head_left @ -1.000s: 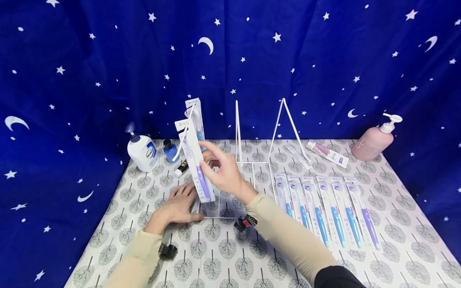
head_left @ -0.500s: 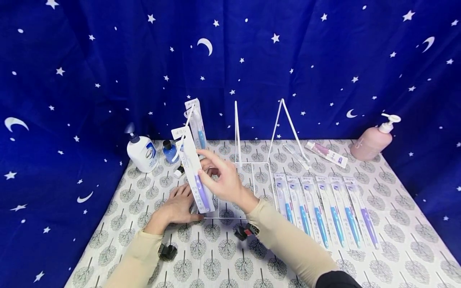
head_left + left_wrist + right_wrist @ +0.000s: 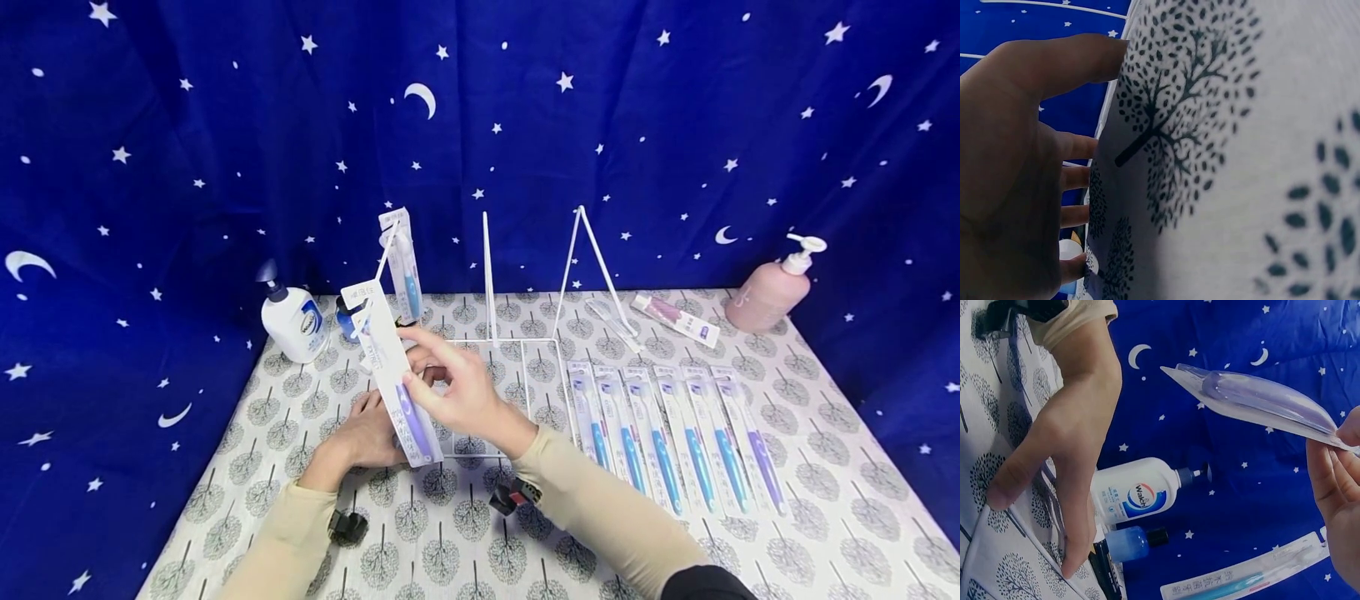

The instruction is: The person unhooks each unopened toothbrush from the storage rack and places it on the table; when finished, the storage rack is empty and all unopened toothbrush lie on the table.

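My right hand (image 3: 457, 383) pinches a packaged purple toothbrush (image 3: 401, 392) by its edge, between thumb and fingers. The pack tilts, its top meeting the left arm of a white wire rack (image 3: 489, 292). Farther back on that same arm hangs a packaged blue toothbrush (image 3: 402, 258). Below, my left hand (image 3: 363, 437) rests on the table at the rack's front left corner, partly hidden by the purple pack. The right wrist view shows the left thumb and fingers, fairly straight, on the base wire (image 3: 1032, 534). In the left wrist view, the left hand (image 3: 1010, 162) lies against the tablecloth.
Several packaged toothbrushes (image 3: 697, 450) lie in a row right of the rack. A white pump bottle (image 3: 294, 325) and a blue bottle (image 3: 1129, 544) stand at left. Toward the back right are a toothpaste tube (image 3: 678, 321) and a pink pump bottle (image 3: 768, 296).
My right hand has brought the purple toothbrush pack down and slightly left, toward me, away from the blue one hanging behind. The left hand has stayed in place.
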Demonstrator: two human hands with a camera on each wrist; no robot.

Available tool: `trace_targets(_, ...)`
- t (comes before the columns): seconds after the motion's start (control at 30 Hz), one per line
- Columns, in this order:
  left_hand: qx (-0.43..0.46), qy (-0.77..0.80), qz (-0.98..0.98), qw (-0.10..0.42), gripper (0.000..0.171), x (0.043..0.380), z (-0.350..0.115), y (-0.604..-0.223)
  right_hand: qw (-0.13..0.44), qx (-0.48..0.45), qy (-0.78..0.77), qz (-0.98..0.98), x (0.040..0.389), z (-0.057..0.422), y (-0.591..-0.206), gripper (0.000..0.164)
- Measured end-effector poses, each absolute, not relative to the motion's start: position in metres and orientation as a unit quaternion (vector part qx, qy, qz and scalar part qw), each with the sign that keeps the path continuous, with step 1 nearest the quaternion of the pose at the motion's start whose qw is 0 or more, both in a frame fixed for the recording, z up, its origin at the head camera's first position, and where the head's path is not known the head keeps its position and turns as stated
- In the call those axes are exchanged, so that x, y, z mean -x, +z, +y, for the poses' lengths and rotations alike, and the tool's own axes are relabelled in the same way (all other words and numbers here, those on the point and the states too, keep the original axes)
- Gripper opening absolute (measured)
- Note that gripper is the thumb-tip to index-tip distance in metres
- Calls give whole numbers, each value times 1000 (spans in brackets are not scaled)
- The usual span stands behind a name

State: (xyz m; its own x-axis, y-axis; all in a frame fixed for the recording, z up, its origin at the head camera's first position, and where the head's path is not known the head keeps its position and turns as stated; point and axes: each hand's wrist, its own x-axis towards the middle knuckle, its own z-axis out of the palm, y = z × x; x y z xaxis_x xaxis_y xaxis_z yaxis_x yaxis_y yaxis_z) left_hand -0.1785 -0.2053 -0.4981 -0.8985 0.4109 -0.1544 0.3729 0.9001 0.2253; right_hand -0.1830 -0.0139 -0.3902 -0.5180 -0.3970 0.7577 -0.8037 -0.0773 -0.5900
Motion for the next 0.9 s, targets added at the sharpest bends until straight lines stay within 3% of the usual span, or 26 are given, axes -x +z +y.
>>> trace_targets(0.5,-197,112,969,95,89,177,-203,-496,154,-490,572,-639,150,-5,-351,48)
trace_targets(0.9,-195,115,969,102,62,180,-200,-498,171,-529,558,-616,146,-2,-352,49)
